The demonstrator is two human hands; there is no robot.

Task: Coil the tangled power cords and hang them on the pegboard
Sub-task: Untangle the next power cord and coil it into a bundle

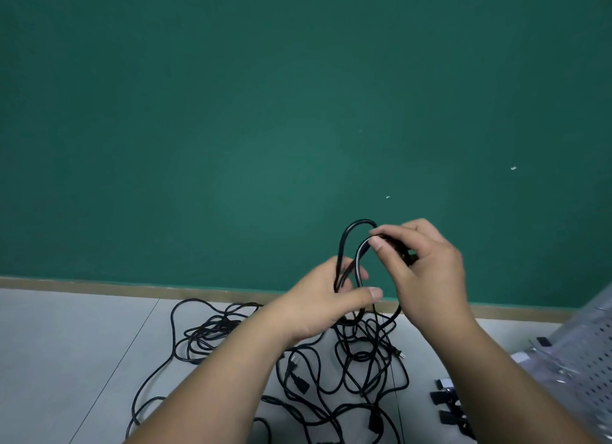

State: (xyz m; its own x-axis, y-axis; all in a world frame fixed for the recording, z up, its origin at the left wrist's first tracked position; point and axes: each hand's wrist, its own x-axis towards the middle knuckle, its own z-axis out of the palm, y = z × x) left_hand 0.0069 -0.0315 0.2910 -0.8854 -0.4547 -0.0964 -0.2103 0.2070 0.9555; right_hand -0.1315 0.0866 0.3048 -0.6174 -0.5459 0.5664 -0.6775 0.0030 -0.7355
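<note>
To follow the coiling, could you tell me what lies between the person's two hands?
In the head view, black cord loops span between the left hand and right hand.

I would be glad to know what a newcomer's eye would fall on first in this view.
First the two hands raised at centre against the green wall: the left hand grips loops of black cord while the right hand pinches one of them near its top. Below them a tangle of black power cords sprawls over the pale floor, and a white pegboard shows at the lower right edge.
</note>
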